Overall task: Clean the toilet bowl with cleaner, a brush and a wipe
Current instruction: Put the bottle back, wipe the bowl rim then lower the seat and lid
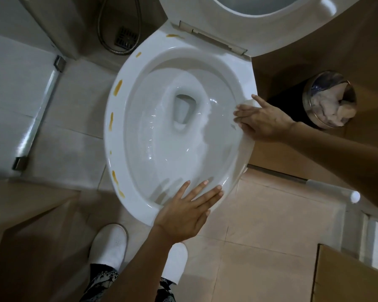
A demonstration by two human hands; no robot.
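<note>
1. The right hand (264, 120) presses a white wipe (248, 142) flat on the right edge of the toilet bowl (127, 88) rim, fingers straight, likely to rub the rim clean.
2. The left hand (183, 214) rests open on the rim's near edge, holding nothing, probably for support.
3. Counted: one wipe, about six orange stains (117, 90) along the left edge, one bin (330, 101). A white handle (334, 189), perhaps the brush, lies on the floor.

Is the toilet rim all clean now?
No, several yellow-brown smears still sit along the far side of the toilet rim from the right hand pressing the wipe.
</note>
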